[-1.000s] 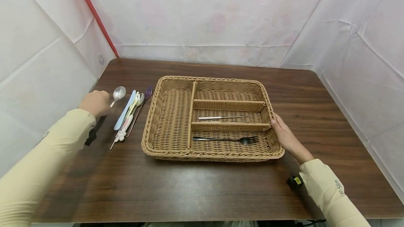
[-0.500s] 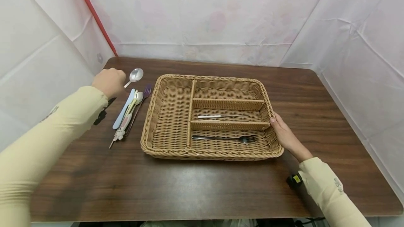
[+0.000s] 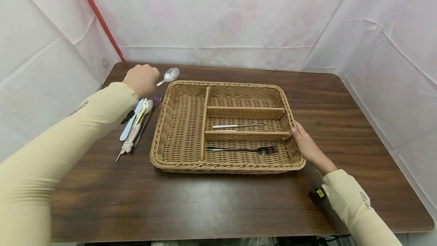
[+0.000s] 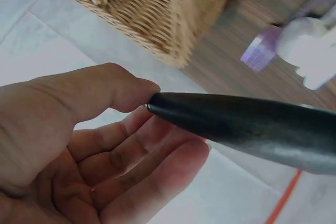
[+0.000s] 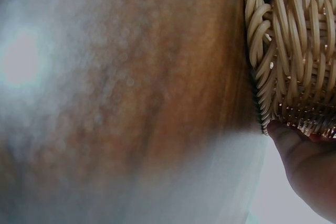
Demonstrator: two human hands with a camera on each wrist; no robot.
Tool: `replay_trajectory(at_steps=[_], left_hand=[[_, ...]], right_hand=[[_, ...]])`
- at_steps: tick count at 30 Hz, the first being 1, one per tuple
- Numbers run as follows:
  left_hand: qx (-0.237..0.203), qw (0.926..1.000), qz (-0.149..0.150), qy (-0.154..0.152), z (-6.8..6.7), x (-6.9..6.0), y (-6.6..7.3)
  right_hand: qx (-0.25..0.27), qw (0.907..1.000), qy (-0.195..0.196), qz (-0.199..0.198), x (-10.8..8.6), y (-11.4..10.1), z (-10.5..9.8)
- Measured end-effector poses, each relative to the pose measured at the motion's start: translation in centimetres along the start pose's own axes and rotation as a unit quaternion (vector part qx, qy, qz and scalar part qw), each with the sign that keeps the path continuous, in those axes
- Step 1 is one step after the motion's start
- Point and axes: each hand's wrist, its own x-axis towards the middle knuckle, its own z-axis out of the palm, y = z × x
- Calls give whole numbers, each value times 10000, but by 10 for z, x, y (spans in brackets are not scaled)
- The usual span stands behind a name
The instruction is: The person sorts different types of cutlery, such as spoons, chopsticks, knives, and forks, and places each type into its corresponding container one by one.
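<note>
Backing the dark wood-grain counter (image 3: 198,204) are pale printed sheets (image 3: 218,18). A wicker basket (image 3: 235,169) sits near its middle, holding a dark fork (image 3: 235,150) and a white-handled utensil (image 3: 225,126); loose cutlery (image 3: 136,124) lies toward the left edge, which the left sleeve (image 3: 68,151) partly hides. Near the far edge, the left hand (image 3: 141,79) pinches a spoon (image 3: 172,74), its handle probably the blurred dark shape, cut off in the left wrist view. The right hand (image 3: 307,143) grips the basket's right rim, fingertips mostly hidden.
</note>
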Motion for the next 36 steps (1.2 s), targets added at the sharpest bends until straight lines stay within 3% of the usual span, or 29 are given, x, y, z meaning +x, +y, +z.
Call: replay_trajectory(at_steps=[11,20,29,36], left_hand=[[-59,9981,602,102,3,33,55],[176,9919,1224,302,9,56,93],[301,9879,1494,286,28,77,124],[425,9829,1770,272,39,94,140]], right_hand=[[-67,9999,78,-47,-6,0,-1],[5,9999,96,-66,-4,2,5],[-41,9997,194,-120,-6,2,7],[64,9997,231,-28,-5,0,11]])
